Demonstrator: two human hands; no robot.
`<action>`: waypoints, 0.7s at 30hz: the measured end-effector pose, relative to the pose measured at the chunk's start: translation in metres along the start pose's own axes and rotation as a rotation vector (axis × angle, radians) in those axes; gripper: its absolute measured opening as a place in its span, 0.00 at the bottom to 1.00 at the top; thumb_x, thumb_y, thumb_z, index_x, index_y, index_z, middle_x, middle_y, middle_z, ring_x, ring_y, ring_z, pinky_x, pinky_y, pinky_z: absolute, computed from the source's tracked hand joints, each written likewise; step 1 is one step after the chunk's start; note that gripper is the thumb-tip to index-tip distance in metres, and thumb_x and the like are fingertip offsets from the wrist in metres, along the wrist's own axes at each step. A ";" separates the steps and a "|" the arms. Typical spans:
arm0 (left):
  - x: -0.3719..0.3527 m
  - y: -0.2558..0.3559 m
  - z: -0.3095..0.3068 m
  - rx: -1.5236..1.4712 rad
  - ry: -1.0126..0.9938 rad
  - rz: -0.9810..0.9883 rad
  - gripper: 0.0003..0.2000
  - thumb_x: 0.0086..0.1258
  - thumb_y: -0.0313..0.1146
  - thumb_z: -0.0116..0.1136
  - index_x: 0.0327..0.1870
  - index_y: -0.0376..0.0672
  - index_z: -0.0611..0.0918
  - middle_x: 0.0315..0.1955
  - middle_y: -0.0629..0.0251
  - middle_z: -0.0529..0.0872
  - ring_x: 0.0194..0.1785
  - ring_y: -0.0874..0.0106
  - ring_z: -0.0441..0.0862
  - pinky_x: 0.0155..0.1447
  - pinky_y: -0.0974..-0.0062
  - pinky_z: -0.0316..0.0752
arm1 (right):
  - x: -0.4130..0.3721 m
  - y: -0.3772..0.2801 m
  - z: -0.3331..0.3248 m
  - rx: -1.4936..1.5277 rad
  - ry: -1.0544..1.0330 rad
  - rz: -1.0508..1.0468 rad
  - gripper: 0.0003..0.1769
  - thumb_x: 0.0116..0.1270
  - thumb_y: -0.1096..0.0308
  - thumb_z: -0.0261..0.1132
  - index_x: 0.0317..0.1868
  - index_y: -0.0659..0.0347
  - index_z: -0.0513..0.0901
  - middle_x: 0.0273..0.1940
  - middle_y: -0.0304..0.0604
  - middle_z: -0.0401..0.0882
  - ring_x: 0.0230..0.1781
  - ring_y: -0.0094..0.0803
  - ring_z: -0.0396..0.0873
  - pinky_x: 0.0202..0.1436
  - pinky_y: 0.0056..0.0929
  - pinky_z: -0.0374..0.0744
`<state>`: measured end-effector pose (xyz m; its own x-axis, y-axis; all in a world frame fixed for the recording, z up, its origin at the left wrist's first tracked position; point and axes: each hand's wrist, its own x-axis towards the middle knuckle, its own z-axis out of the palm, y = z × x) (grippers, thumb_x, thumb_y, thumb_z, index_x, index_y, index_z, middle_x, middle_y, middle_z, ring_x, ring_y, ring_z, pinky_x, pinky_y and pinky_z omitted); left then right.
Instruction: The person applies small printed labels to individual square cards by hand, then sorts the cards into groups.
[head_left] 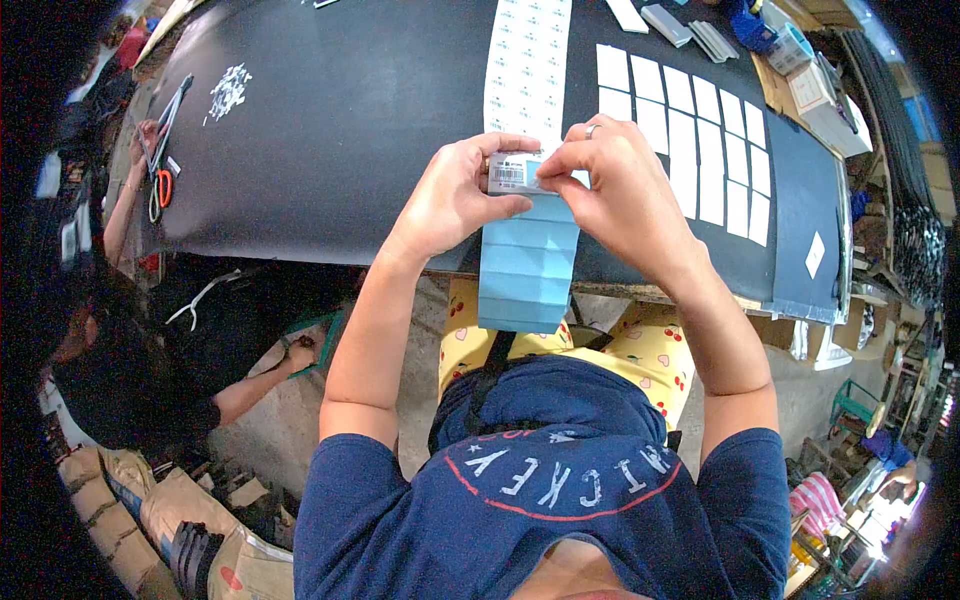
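My left hand (460,190) is closed, with thumb and fingers gripping a small white piece with a barcode label (508,172) by its left end. Over the right end of that piece, my right hand (625,190) has its thumb and forefinger pinched together. What the pinch holds is hidden. A ring shows on one right finger. Beneath both hands runs a long strip of label backing. Printed labels (527,70) cover its far part, and its bare blue backing (528,265) hangs folded over the near table edge.
Rows of white rectangular pieces (683,165) lie to the right on the black table (350,130). Scissors (160,190) and white scraps (230,92) are at the left. A blue basket (752,30) and a white box (825,100) stand back right. Another person (130,360) sits at the left.
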<state>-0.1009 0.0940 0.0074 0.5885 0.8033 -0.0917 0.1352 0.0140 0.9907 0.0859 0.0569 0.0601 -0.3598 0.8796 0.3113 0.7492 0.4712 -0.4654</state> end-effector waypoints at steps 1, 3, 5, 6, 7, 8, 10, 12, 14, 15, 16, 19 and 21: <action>0.000 0.000 0.000 -0.004 0.006 0.008 0.27 0.55 0.18 0.69 0.59 0.35 0.76 0.43 0.68 0.84 0.44 0.79 0.81 0.49 0.79 0.80 | 0.002 0.000 0.000 -0.019 -0.014 0.011 0.05 0.51 0.75 0.64 0.26 0.61 0.87 0.27 0.48 0.81 0.36 0.44 0.79 0.45 0.41 0.75; -0.001 -0.001 0.001 -0.010 0.017 0.015 0.27 0.55 0.18 0.69 0.59 0.35 0.76 0.43 0.68 0.84 0.44 0.79 0.81 0.49 0.79 0.80 | 0.003 0.001 0.001 -0.002 -0.006 0.009 0.05 0.51 0.76 0.64 0.26 0.61 0.87 0.26 0.48 0.82 0.36 0.44 0.79 0.44 0.42 0.76; -0.001 0.001 0.001 -0.019 0.016 0.008 0.27 0.55 0.18 0.69 0.58 0.35 0.76 0.43 0.67 0.84 0.44 0.79 0.81 0.49 0.79 0.80 | 0.004 0.001 0.003 0.015 0.004 0.006 0.05 0.50 0.76 0.63 0.26 0.61 0.87 0.26 0.48 0.82 0.35 0.45 0.80 0.42 0.43 0.76; -0.002 0.002 0.000 -0.019 0.018 0.009 0.27 0.55 0.18 0.69 0.58 0.35 0.76 0.43 0.67 0.84 0.44 0.79 0.81 0.49 0.79 0.80 | 0.003 0.002 0.003 0.049 -0.010 0.027 0.05 0.50 0.76 0.63 0.26 0.61 0.87 0.27 0.48 0.82 0.35 0.45 0.80 0.43 0.43 0.76; -0.002 0.003 -0.001 -0.005 0.018 0.003 0.27 0.54 0.18 0.69 0.58 0.35 0.76 0.43 0.67 0.84 0.44 0.79 0.82 0.49 0.79 0.80 | 0.003 0.002 0.004 0.082 -0.023 0.048 0.05 0.50 0.76 0.63 0.26 0.62 0.87 0.28 0.48 0.82 0.34 0.45 0.80 0.43 0.43 0.75; -0.002 0.004 -0.002 0.009 0.018 -0.003 0.27 0.54 0.18 0.69 0.58 0.36 0.77 0.42 0.67 0.85 0.44 0.78 0.82 0.49 0.79 0.80 | 0.002 0.002 0.004 0.082 -0.023 0.045 0.05 0.50 0.76 0.63 0.26 0.62 0.87 0.28 0.48 0.82 0.34 0.45 0.80 0.43 0.43 0.75; -0.002 0.003 -0.004 -0.025 0.015 -0.026 0.27 0.54 0.17 0.69 0.58 0.36 0.77 0.42 0.67 0.85 0.44 0.78 0.82 0.49 0.78 0.80 | -0.003 0.001 0.004 0.090 0.008 0.010 0.05 0.50 0.76 0.64 0.27 0.61 0.86 0.28 0.46 0.82 0.35 0.44 0.79 0.46 0.41 0.74; -0.002 0.003 -0.003 -0.060 0.008 -0.050 0.27 0.53 0.17 0.69 0.58 0.36 0.77 0.42 0.66 0.85 0.44 0.78 0.82 0.49 0.78 0.80 | -0.010 -0.001 0.007 0.078 0.064 -0.021 0.05 0.51 0.76 0.64 0.27 0.61 0.86 0.29 0.45 0.82 0.36 0.43 0.78 0.47 0.41 0.74; -0.002 0.004 -0.003 -0.022 0.014 -0.066 0.28 0.53 0.17 0.68 0.59 0.36 0.77 0.42 0.65 0.85 0.44 0.78 0.82 0.49 0.78 0.80 | -0.015 0.001 0.012 0.065 0.121 -0.051 0.05 0.51 0.76 0.64 0.28 0.60 0.85 0.30 0.44 0.81 0.37 0.42 0.78 0.48 0.40 0.73; -0.002 0.004 -0.003 -0.021 0.013 -0.067 0.28 0.53 0.17 0.68 0.59 0.36 0.77 0.42 0.65 0.85 0.44 0.78 0.82 0.49 0.78 0.80 | -0.017 0.002 0.014 0.086 0.139 -0.060 0.05 0.51 0.76 0.64 0.29 0.60 0.85 0.30 0.44 0.80 0.38 0.42 0.77 0.49 0.39 0.72; -0.002 0.005 -0.004 -0.034 0.007 -0.067 0.28 0.53 0.17 0.68 0.59 0.36 0.77 0.42 0.65 0.85 0.44 0.78 0.82 0.49 0.78 0.80 | -0.018 0.003 0.015 0.107 0.157 -0.069 0.05 0.51 0.76 0.64 0.29 0.60 0.85 0.31 0.43 0.79 0.39 0.41 0.76 0.50 0.39 0.72; -0.001 0.007 -0.004 -0.035 0.005 -0.068 0.27 0.54 0.16 0.67 0.59 0.36 0.77 0.42 0.64 0.85 0.44 0.78 0.83 0.48 0.78 0.80 | -0.020 0.005 0.014 0.059 0.150 -0.147 0.07 0.50 0.77 0.65 0.31 0.60 0.84 0.32 0.42 0.78 0.41 0.41 0.76 0.50 0.40 0.72; -0.001 0.007 -0.005 -0.023 0.014 -0.070 0.27 0.54 0.16 0.67 0.59 0.36 0.77 0.43 0.64 0.85 0.44 0.77 0.83 0.49 0.78 0.80 | -0.023 0.005 0.015 0.044 0.160 -0.171 0.08 0.49 0.78 0.65 0.32 0.60 0.84 0.33 0.42 0.78 0.41 0.41 0.76 0.51 0.41 0.72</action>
<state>-0.1048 0.0967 0.0147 0.5673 0.8078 -0.1598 0.1571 0.0843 0.9840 0.0900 0.0399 0.0381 -0.3842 0.7664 0.5147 0.6585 0.6183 -0.4291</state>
